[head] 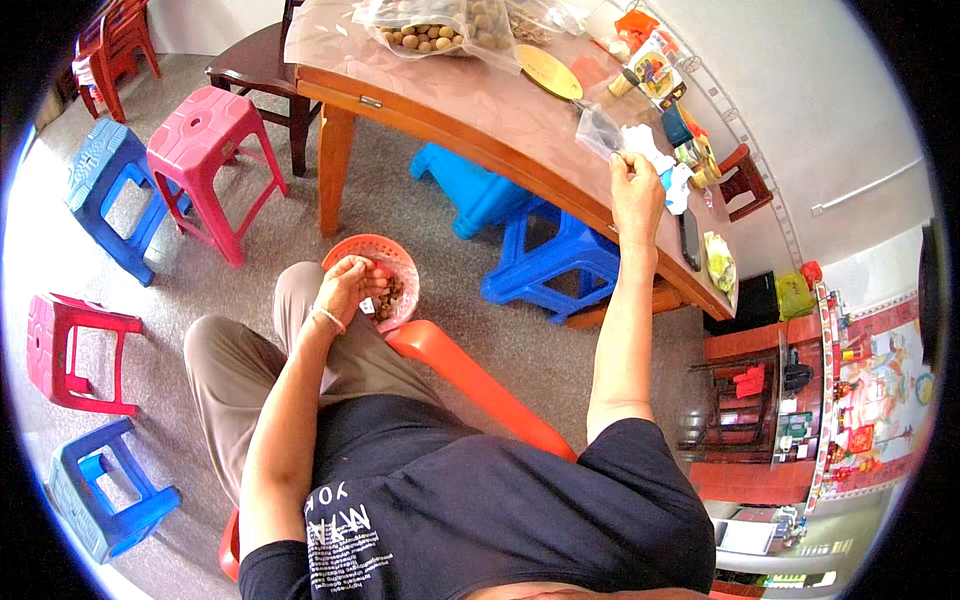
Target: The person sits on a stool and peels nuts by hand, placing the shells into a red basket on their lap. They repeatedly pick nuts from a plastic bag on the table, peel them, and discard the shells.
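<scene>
My right hand (636, 187) is raised at the table's edge, thumb and fingers pinching a small clear plastic bag (600, 131). My left hand (351, 287), with a pale bracelet at the wrist, is above my knee, its fingers loosely curled over an orange plastic basket (352, 243). I cannot tell whether it holds anything. A clear liner (409, 292) covers the basket's inside, where brown scraps resembling shells (388, 301) lie. Beside my fingers shows a small white piece (367, 305). On the wooden table (465, 97), a clear bag holds round brown fruits (424, 37) resembling longans.
On the table are a yellow oval object (550, 73), crumpled white packaging (677, 187), a dark phone-like object (689, 240) and a greenish packet (720, 262). Blue stools (555, 259) are under it. A pink stool (206, 124) and a dark chair (259, 64) stand left.
</scene>
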Demonstrator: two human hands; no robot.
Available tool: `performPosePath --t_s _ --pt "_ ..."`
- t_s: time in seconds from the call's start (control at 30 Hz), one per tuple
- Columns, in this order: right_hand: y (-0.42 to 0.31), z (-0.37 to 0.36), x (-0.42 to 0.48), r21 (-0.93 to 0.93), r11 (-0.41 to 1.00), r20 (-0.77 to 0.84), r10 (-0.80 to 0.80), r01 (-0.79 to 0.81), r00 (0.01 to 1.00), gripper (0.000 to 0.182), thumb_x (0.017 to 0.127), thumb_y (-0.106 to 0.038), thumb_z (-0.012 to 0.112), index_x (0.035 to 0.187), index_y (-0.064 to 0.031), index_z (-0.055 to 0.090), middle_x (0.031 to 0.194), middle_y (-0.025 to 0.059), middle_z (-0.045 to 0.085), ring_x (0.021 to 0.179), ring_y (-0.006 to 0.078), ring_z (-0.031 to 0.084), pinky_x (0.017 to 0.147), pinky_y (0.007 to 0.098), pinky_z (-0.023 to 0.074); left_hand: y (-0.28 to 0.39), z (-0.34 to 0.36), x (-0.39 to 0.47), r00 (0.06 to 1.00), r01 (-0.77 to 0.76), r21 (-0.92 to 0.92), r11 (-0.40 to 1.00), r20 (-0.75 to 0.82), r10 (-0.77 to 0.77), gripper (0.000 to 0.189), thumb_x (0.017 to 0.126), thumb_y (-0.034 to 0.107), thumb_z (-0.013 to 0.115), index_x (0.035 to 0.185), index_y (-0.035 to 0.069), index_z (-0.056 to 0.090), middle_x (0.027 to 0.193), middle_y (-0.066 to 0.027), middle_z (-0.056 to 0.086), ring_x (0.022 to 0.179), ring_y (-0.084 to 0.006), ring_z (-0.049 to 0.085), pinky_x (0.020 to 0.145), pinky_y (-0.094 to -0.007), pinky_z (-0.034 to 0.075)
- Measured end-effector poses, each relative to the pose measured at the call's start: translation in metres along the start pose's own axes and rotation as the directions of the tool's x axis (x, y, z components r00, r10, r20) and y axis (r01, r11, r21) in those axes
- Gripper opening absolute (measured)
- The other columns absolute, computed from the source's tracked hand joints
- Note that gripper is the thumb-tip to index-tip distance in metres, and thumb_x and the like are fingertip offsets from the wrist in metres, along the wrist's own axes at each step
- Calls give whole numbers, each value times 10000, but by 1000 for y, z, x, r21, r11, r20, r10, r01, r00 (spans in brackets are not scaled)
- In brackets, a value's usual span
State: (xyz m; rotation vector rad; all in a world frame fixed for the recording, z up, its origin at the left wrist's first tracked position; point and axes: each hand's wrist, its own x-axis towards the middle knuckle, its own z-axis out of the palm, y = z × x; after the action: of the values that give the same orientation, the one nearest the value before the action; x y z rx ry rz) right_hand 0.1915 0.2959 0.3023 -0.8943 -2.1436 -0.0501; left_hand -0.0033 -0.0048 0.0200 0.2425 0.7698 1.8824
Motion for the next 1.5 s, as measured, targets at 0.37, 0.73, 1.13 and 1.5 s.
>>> performPosePath --t_s 0.37,0.73,1.13,1.5 --pt "-19 6 -20 125 992 136 -13 -4 991 205 835 -260 614 891 -67 651 834 159 662 818 353 630 711 425 480 -2 -2 3 1000 10 4 1000 -5 -10 122 951 150 471 940 56 548 879 -94 634 800 -218 648 758 -366 540" --pt "14 -4 29 38 957 105 282 -288 954 251 873 -217 524 1049 -52 597 814 160 673 767 288 664 723 416 486 -4 -5 4 1000 3 4 1000 -2 -3 122 951 156 474 940 60 549 885 -103 639 793 -218 646 761 -366 536" --pt "4 -21 68 -173 985 -101 8 -25 995 267 893 -215 468 1081 -105 622 929 156 676 892 328 642 788 424 486 -1 -2 1 1000 1 2 1000 -19 -1 111 948 155 484 934 63 545 874 -104 640 796 -219 649 749 -358 541" --pt "-109 87 33 537 808 67 -324 240 944 150 848 -148 576 939 -69 664 791 159 660 736 289 657 649 353 501 -6 -6 4 1000 -24 -22 999 3 24 121 947 155 484 932 53 548 867 -111 640 811 -220 642 726 -350 530"
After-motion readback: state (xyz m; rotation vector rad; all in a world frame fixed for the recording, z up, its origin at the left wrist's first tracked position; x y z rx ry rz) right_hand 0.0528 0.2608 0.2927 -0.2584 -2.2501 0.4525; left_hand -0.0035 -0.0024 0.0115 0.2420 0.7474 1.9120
